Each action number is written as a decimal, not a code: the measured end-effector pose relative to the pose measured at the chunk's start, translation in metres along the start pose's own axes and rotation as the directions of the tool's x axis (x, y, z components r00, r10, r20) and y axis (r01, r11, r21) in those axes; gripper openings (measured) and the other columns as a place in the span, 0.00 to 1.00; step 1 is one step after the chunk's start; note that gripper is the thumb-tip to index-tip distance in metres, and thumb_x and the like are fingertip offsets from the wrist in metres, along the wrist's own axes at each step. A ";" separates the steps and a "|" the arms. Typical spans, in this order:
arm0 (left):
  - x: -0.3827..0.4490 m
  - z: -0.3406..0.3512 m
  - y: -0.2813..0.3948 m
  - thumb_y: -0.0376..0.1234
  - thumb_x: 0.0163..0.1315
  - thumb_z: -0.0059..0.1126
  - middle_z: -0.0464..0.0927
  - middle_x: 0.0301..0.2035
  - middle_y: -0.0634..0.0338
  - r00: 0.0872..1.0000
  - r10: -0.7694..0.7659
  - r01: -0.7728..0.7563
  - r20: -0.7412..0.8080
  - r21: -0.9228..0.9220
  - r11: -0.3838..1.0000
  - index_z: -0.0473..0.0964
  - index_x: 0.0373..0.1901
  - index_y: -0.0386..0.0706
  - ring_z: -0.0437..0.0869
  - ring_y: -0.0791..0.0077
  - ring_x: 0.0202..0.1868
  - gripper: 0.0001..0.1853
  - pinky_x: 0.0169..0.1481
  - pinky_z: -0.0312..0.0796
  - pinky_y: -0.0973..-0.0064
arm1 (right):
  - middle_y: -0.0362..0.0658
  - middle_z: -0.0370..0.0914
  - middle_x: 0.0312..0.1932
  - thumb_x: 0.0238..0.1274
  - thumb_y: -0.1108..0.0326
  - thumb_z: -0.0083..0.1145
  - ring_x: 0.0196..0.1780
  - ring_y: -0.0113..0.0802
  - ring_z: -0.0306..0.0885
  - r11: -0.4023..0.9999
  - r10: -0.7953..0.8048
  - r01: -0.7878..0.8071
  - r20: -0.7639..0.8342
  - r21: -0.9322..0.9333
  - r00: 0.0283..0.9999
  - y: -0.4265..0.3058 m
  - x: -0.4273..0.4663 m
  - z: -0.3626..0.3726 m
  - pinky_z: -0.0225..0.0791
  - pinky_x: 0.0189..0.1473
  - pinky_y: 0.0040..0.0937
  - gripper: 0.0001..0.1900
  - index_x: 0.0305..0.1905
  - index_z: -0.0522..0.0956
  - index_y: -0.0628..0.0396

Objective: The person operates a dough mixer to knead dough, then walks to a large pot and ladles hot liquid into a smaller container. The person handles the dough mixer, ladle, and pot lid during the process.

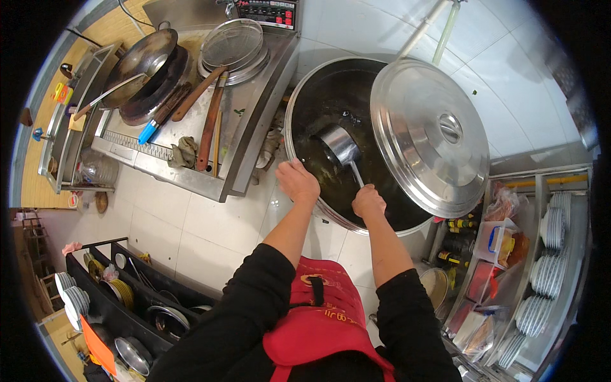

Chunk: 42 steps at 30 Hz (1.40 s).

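Ahead of me stands a large round metal pot filled with dark liquid. A round metal lid leans over its right part, under pipes along the tiled wall. My right hand grips the handle of a deep metal ladle, whose bowl is at the liquid's surface. My left hand rests at the pot's near left rim, its fingers bent over the edge; what lies under them is hidden. A few small pale bits show in the liquid.
On the steel stove at left are a wok with a ladle, strainers, a brush and a crumpled cloth. Racks with stacked plates stand right; a black shelf with bowls is lower left.
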<state>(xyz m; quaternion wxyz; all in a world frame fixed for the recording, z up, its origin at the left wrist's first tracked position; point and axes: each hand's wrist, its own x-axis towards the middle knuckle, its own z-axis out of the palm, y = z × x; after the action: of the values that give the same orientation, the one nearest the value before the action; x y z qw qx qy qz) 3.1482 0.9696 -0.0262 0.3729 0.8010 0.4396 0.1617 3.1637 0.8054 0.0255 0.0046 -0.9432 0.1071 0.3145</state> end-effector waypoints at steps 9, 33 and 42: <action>-0.001 0.000 -0.001 0.45 0.75 0.38 0.69 0.44 0.48 0.999 0.037 -0.037 0.001 -0.017 0.999 0.65 0.43 0.41 0.73 0.46 0.48 0.16 0.53 0.64 0.50 | 0.47 0.76 0.27 0.59 0.73 0.60 0.22 0.35 0.73 0.685 -0.194 -0.194 0.432 0.703 0.881 0.013 0.054 0.033 0.66 0.21 0.34 0.05 0.37 0.75 0.62; -0.004 0.000 -0.002 0.45 0.75 0.38 0.69 0.46 0.48 1.000 0.014 -0.014 -0.001 -0.058 0.998 0.65 0.44 0.41 0.73 0.46 0.49 0.16 0.53 0.65 0.49 | 0.37 0.65 0.22 0.62 0.75 0.56 0.17 0.19 0.60 0.033 -0.647 -0.459 0.369 0.888 0.667 0.060 -0.068 -0.025 0.55 0.17 0.22 0.06 0.38 0.69 0.58; -0.002 -0.001 -0.001 0.46 0.76 0.38 0.69 0.46 0.43 0.998 0.054 -0.055 -0.042 -0.029 0.998 0.64 0.43 0.38 0.74 0.41 0.47 0.18 0.50 0.68 0.48 | 0.38 0.66 0.21 0.59 0.74 0.57 0.15 0.21 0.60 -0.022 -0.619 -0.378 0.284 0.925 0.732 0.094 -0.131 -0.039 0.53 0.16 0.23 0.07 0.39 0.70 0.59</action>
<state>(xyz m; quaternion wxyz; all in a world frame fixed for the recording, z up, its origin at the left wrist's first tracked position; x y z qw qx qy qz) 3.1456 0.9688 -0.0261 0.3712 0.8034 0.4227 0.1949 3.0657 0.7370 0.1398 0.7396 -0.4665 0.1919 0.4456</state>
